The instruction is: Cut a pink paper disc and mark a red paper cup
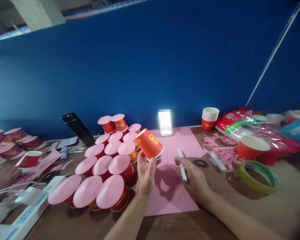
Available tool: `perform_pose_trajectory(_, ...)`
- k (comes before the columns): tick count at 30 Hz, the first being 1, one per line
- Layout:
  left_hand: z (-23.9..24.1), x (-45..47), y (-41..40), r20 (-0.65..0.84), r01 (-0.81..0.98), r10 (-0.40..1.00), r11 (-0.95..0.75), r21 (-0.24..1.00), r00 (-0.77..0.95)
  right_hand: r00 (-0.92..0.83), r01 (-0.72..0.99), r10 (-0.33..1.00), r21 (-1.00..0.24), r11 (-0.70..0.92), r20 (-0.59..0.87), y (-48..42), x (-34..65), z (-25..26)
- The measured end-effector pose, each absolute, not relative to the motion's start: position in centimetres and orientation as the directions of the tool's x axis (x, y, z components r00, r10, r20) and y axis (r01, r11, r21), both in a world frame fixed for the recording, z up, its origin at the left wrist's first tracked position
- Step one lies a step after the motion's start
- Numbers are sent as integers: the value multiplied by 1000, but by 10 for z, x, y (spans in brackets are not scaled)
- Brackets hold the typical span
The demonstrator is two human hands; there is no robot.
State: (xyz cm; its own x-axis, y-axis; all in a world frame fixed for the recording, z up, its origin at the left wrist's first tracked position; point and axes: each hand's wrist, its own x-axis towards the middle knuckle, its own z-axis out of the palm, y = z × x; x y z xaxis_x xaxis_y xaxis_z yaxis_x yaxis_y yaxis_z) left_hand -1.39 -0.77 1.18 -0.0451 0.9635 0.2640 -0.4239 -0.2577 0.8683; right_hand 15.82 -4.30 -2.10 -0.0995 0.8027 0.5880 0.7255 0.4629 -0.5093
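Note:
My left hand (pixel 146 173) grips a red paper cup (pixel 150 144) with yellow lettering. It is tilted, with its white rim facing down to the right, above a pink paper sheet (pixel 165 203). My right hand (pixel 196 178) is closed around a white pen (pixel 182 166), low over the sheet's right side. A dark pointed piece shows beside the pen, and a black ring handle (pixel 200 163) lies past the fingers; whether they are one tool is hidden. A round outline (pixel 172 176) is on the sheet between my hands.
Several red cups topped with pink paper discs (pixel 110 191) stand left. A power strip (pixel 27 211) and black bottle (pixel 77 128) are beyond. Right are stacked cups (pixel 210 118), paper scraps (pixel 220 146), green tape (pixel 258 176) and a cup bag (pixel 236 123). Another person's hand (pixel 5 176) is far left.

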Motion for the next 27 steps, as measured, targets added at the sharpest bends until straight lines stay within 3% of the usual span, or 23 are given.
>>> perform_pose_trajectory(4,18,-12,-14,329,-278,936,-351,894,-123,-46,706,839,-577,411,541,-42,159,-23)
perform_pose_trajectory(7,19,-9,-17,321,-214,943,-332,919,-87,14,666,836,-629,401,548,-41,160,-22)
perform_pose_trajectory(11,12,-6,-15,228,-250,974,-218,943,11,40,643,831,-651,404,555,-41,160,-20)
perform_pose_trajectory(18,-6,-4,-2,65,-269,998,-66,961,-14,26,651,790,-611,451,612,-43,159,-20)
perform_pose_trajectory(27,-2,-2,-6,47,-223,997,-32,974,65,43,650,781,-611,452,623,-45,155,-13)
